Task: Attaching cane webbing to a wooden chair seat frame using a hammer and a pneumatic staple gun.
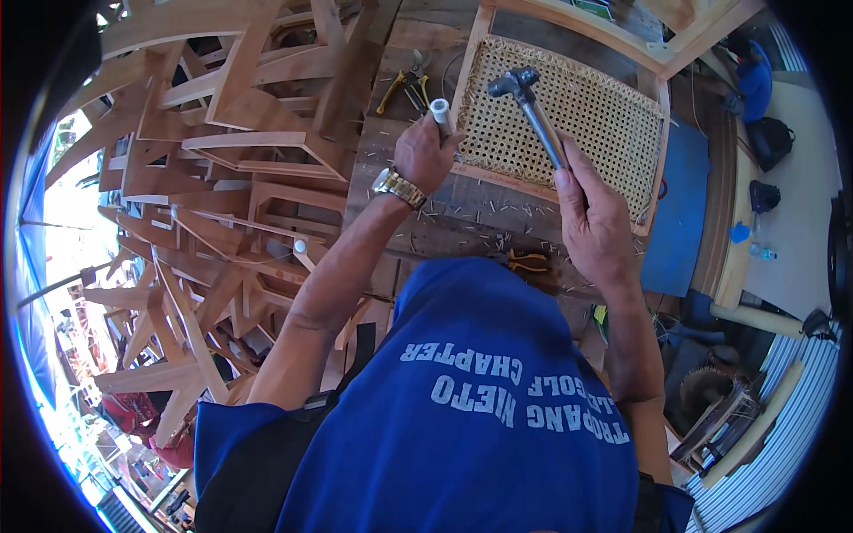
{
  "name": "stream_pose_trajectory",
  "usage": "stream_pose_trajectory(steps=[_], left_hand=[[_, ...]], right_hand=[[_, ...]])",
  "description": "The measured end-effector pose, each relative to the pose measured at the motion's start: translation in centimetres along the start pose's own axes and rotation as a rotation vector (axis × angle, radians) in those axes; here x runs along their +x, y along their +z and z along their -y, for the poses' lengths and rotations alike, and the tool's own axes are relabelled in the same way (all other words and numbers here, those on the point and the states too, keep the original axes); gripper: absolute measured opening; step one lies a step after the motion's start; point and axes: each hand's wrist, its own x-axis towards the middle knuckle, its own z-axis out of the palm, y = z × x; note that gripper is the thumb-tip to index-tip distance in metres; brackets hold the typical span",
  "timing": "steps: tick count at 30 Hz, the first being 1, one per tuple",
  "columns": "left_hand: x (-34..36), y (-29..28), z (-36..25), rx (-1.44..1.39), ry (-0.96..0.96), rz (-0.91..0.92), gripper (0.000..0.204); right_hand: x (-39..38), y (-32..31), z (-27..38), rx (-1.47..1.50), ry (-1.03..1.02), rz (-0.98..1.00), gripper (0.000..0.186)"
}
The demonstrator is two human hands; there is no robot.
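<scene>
My right hand (597, 218) is closed round the handle of a hammer (538, 117), its dark metal head raised over the woven cane panel (586, 115). The cane is stretched in a light wooden frame (530, 180) lying on the workbench. At the frame's left edge my left hand (425, 155), with a gold watch on the wrist, grips a short white cylinder (439, 110) by its lower part. The cylinder's open-looking top end points up; its lower end is hidden by my fingers.
Yellow-handled cutters (409, 87) lie beyond my left hand. Orange-handled pliers (524, 259) rest at the bench's near edge, among scattered cane bits (498, 211). Stacked wooden chair frames (258, 151) crowd the left. A blue board (680, 213) and a seated person (753, 80) are at right.
</scene>
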Motion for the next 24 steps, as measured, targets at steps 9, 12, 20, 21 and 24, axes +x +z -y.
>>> stream_pose_trajectory(steps=[9,12,20,21,24], left_hand=[[-1.5,-0.8,-1.2,0.002,-0.193,0.075,0.031],[-1.5,-0.4,-0.9,-0.053,-0.175,0.042,0.03],[-2.7,0.4,-0.6,0.0,-0.125,-0.021,0.028],[-2.8,0.6,-0.6,-0.011,-0.113,-0.03,0.028],[-2.8,0.9,-0.8,-0.039,-0.098,-0.04,0.028]], right_hand=[[-0.2,0.0,-1.7,0.084,0.028,-0.02,0.042],[0.6,-0.3,-0.9,0.058,0.015,0.031,0.043],[2.7,-1.2,1.8,0.102,-0.35,-0.06,0.048],[2.7,-1.1,1.5,0.109,-0.4,-0.051,0.049],[3.3,0.7,0.0,-0.025,-0.411,-0.005,0.049]])
